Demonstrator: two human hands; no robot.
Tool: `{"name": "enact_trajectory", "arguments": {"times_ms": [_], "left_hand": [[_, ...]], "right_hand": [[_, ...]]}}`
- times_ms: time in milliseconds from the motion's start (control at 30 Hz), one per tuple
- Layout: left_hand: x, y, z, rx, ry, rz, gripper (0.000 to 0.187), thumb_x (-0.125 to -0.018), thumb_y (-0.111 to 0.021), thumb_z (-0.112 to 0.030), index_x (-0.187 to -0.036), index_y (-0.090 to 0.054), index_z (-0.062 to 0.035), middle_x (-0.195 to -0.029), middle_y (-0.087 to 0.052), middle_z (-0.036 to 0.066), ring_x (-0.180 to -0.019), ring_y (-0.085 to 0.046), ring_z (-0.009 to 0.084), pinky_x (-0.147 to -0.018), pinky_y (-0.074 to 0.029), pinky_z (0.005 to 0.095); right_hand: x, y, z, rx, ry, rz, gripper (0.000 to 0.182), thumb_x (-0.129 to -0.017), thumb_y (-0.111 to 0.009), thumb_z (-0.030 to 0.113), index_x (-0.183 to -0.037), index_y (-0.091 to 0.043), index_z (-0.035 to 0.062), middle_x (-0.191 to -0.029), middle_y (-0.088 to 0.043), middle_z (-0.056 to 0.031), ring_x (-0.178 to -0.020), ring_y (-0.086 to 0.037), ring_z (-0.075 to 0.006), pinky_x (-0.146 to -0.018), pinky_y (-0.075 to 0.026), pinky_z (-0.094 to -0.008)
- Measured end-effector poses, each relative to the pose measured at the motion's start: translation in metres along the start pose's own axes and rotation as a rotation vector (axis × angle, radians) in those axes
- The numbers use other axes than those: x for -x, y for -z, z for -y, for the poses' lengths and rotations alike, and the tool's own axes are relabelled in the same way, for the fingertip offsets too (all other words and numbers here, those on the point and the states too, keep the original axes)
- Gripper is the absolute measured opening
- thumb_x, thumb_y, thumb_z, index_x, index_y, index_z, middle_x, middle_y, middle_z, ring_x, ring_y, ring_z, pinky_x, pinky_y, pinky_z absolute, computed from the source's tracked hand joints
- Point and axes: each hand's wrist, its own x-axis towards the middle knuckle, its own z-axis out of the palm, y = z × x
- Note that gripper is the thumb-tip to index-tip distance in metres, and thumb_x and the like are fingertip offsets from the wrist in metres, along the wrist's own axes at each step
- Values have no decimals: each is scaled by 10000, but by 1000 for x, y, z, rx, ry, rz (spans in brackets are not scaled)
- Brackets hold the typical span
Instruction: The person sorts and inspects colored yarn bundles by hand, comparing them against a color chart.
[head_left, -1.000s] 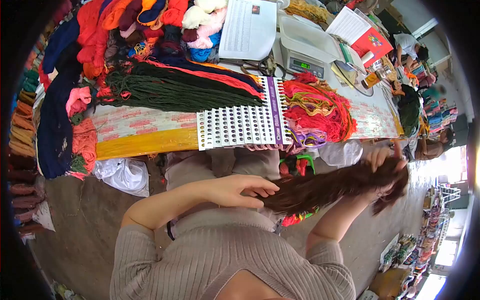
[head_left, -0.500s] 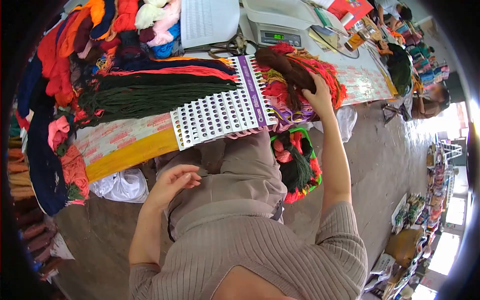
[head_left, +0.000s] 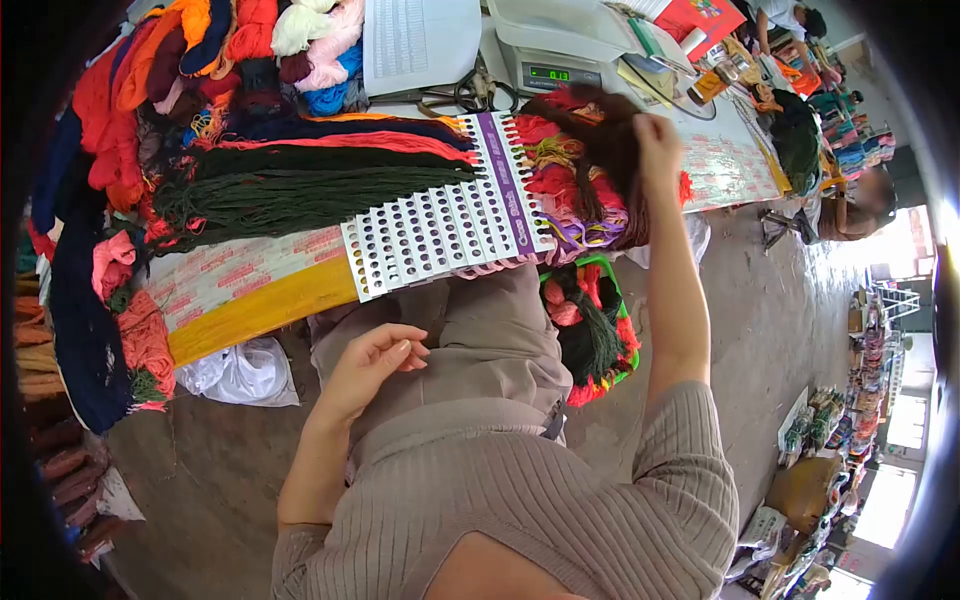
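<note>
Dark brown embroidery thread (head_left: 606,138) is pinched in my right hand (head_left: 658,155), raised over the right part of the table and blurred by motion. Under it lie pink, red, olive and purple threads (head_left: 570,190). Just left is a white thread card (head_left: 425,240) with a purple band and rows of holes. Orange, pink and dark green threads (head_left: 330,190) run leftward from its toothed edge. Over my lap hovers my left hand (head_left: 378,365), empty, its fingers loosely bent and apart.
Behind the card stand a digital scale (head_left: 560,76), scissors (head_left: 480,92) and a printed sheet (head_left: 420,45). Colourful skeins (head_left: 110,150) pile up at the left. A green basket of thread (head_left: 625,300) sits below the table edge. Another person (head_left: 790,25) is at far right.
My right hand has gone from resting on the brown thread to lifting it up. My left hand has shifted slightly right. The scale's reading has changed.
</note>
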Motion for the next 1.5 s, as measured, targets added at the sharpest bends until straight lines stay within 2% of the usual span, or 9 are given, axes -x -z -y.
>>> {"name": "enact_trajectory", "arguments": {"times_ms": [133, 567, 733, 867, 1000, 1133, 1200, 1367, 1500], "left_hand": [[-12, 4, 1, 43, 60, -9, 242, -938, -475, -159, -1104, -562, -6, -936, -612, 61, -827, -571, 94, -766, -460, 223], [-231, -135, -51, -1245, -616, 73, 394, -835, -542, -202, -1223, -487, -160, -1072, -506, 137, -873, -602, 306, -691, -491, 446], [-291, -139, -39, -1310, -605, 47, 184, -836, -540, -242, -857, -632, -84, -932, -540, 124, -857, -588, 318, -712, -475, 440], [-296, -111, -82, -1228, -768, -2, 275, -851, -477, -236, -736, -635, -44, -812, -570, 187, -845, -579, 348, -759, -473, 444], [-259, -93, -128, -1136, -896, -393, 258, -866, -532, -192, -1077, -569, -48, -1121, -533, 141, -910, -586, 303, -757, -485, 375], [-199, -96, -115, -993, -745, 56, 296, -886, -550, -209, -1145, -573, -68, -1173, -556, 139, -863, -601, 183, -735, -477, 299], [-159, -97, -92, -644, -374, 326, 440, -916, -516, -250, -1288, -458, -23, -1245, -534, 85, -1056, -521, 151, -913, -400, 288], [-71, -66, -76, -229, 79, 68, 591, -796, -614, -40, -1313, -341, 42, -1172, -537, 123, -984, -558, 175, -843, -456, 278], [-24, -15, -42, 14, -464, -189, 591, -803, -637, -98, -1294, -337, 39, -1178, -536, 135, -1076, -531, 213, -954, -397, 341]], "right_hand": [[-3, 80, -11, -988, -343, -204, 174, -931, -491, 161, -991, -538, 5, -961, -598, -105, -859, -593, -186, -771, -496, -306], [60, 187, 41, -809, -40, -509, 259, -947, -445, 153, -1161, -477, 12, -1161, -553, -161, -1056, -551, -296, -911, -462, -430], [103, 233, 74, -768, -37, -525, 327, -934, -444, 277, -1173, -479, 56, -1154, -560, -156, -1024, -571, -315, -888, -477, -475], [120, 250, 54, -1525, -85, -151, 221, -920, -407, 224, -1034, -482, 50, -809, -550, -36, -678, -549, -183, -615, -470, -305], [116, 178, 66, -1997, -113, 387, 223, -913, -440, 232, -1008, -515, 44, -711, -482, 10, -538, -439, -104, -510, -365, -243], [169, 61, 70, -2354, -1205, 454, 275, -840, -523, 390, -871, -574, 122, -600, -420, 27, -516, -415, -102, -455, -327, -258], [199, 22, 94, -1772, -1290, 718, 191, -873, -448, 233, -857, -554, 75, -590, -492, -55, -525, -491, -162, -466, -395, -242], [235, -13, 152, -1788, -1116, 1043, 345, -927, -386, 395, -999, -535, 92, -831, -565, -68, -657, -533, -210, -527, -414, -300], [224, -33, 177, -1226, -572, 1036, 388, -964, -407, 207, -1263, -429, -39, -1226, -518, -93, -1146, -458, -178, -1006, -332, -316]]}}
